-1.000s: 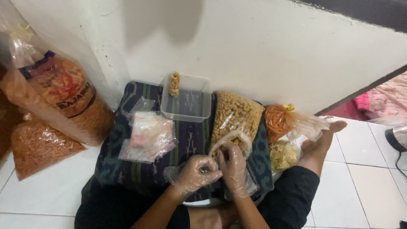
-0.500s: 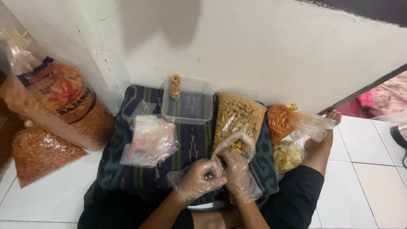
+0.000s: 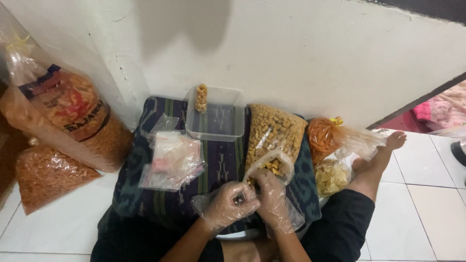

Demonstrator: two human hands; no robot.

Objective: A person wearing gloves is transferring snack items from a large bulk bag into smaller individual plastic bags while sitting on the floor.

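In the head view, I saw my left hand (image 3: pixel 228 204) and right hand (image 3: pixel 273 201), both in thin clear plastic gloves, pinched shut on a small clear plastic pouch (image 3: pixel 248 187) at the mouth of the big clear bag of golden-brown snack pieces (image 3: pixel 272 140), which lay on the dark striped cloth (image 3: pixel 221 165). I judged the step went best with the left grip holding the pouch mouth wide while the right fed pieces in, close over the bag so strays fell back. A clear rectangular plastic tub (image 3: pixel 216 116) and a stack of empty pouches (image 3: pixel 172 160) sat near.

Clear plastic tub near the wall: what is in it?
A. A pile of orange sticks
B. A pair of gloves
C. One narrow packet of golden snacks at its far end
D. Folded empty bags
C: the tub holds only one narrow packet of golden snacks, leaning at its far end; the rest of it shows bare.
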